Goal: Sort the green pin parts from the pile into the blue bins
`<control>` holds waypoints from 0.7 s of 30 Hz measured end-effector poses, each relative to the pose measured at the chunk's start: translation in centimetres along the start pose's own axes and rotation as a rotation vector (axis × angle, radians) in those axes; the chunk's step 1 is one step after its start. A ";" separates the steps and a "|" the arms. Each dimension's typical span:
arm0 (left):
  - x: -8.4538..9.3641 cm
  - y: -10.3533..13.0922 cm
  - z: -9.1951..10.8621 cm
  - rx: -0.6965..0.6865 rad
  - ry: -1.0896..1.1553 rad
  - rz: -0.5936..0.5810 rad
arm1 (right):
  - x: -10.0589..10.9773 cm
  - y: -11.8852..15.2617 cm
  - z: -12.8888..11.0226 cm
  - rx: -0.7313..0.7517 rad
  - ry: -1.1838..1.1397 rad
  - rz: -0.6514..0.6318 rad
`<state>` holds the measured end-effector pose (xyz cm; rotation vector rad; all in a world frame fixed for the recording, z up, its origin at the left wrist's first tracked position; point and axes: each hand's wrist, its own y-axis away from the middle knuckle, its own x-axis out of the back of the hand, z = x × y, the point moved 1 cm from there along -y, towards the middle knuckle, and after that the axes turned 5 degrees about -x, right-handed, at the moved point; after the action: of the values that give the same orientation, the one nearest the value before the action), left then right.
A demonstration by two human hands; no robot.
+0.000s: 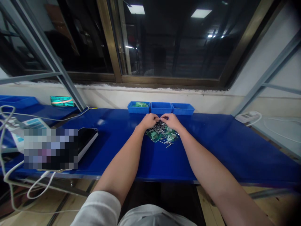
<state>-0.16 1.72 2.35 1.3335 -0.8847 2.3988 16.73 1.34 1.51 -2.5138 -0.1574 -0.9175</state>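
My left hand (149, 121) and my right hand (172, 121) come together above a heap on the blue table. The fingers of both are closed in a pinch, and their tips nearly meet. Whatever sits between them is too small to make out. Beneath them lie many thin silvery metal pins (160, 129), like screws or nails, loosely piled. Small green packets (154, 136) are mixed in at the near side of the heap. A few loose pins (168, 145) lie at its front edge. My hands hide part of the pile.
Behind the heap stand three blue bins: the left bin (138, 110) holds green packets, beside a middle bin (161, 110) and a right bin (182, 110). A dark device (87, 137) with white cables lies at left. A lit phone (62, 101) leans farther back. Grey posts flank the table (211, 141).
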 end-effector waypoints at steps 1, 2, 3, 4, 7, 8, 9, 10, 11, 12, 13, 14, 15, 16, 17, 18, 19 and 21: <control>0.0 0.0 0.1 -0.003 0.005 0.001 | 0.0 0.0 0.0 -0.002 0.008 0.003; 0.0 0.0 0.2 -0.003 0.011 0.005 | 0.0 -0.1 0.1 -0.008 0.018 0.007; 0.0 0.0 0.3 -0.002 0.021 0.011 | 0.0 -0.1 0.1 -0.016 0.029 0.012; 0.1 0.1 0.4 0.003 0.036 0.019 | 0.0 -0.2 0.2 -0.025 0.042 0.017; 0.3 0.1 0.9 0.040 0.090 0.046 | 0.0 -0.3 0.4 -0.044 0.075 0.024; 0.3 0.1 1.0 0.055 0.103 0.056 | 0.1 -0.3 0.5 -0.049 0.078 0.025; 0.4 0.1 1.1 0.065 0.112 0.065 | 0.1 -0.3 0.5 -0.052 0.075 0.023; 0.4 0.1 1.2 0.069 0.116 0.074 | 0.1 -0.4 0.6 -0.056 0.068 0.019; 0.4 0.1 1.3 0.062 0.118 0.081 | 0.0 -0.4 0.6 -0.062 0.057 0.016; 0.4 0.1 1.3 0.051 0.117 0.088 | 0.0 -0.4 0.6 -0.068 0.046 0.017; 0.4 0.0 1.2 0.038 0.116 0.096 | 0.0 -0.4 0.7 -0.073 0.031 0.019; 0.3 0.0 1.2 0.027 0.112 0.102 | -0.1 -0.5 0.7 -0.077 0.002 0.025; 0.2 0.0 1.1 0.019 0.105 0.107 | -0.1 -0.5 0.7 -0.083 -0.048 0.035; 0.2 0.0 0.9 0.016 0.095 0.109 | -0.2 -0.5 0.7 -0.088 -0.118 0.044; 0.1 -0.1 0.8 0.018 0.084 0.110 | -0.2 -0.5 0.7 -0.091 -0.201 0.053; 0.0 -0.1 0.8 0.022 0.073 0.110 | -0.2 -0.5 0.6 -0.092 -0.287 0.060; 0.0 -0.1 0.7 0.027 0.062 0.110 | -0.2 -0.5 0.5 -0.095 -0.363 0.066; 0.0 -0.1 0.7 0.036 0.044 0.109 | -0.1 -0.5 0.3 -0.109 -0.463 0.075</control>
<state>0.36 1.34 2.69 1.2707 -0.9290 2.5271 16.65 1.89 1.43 -2.7743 -0.1586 -0.3095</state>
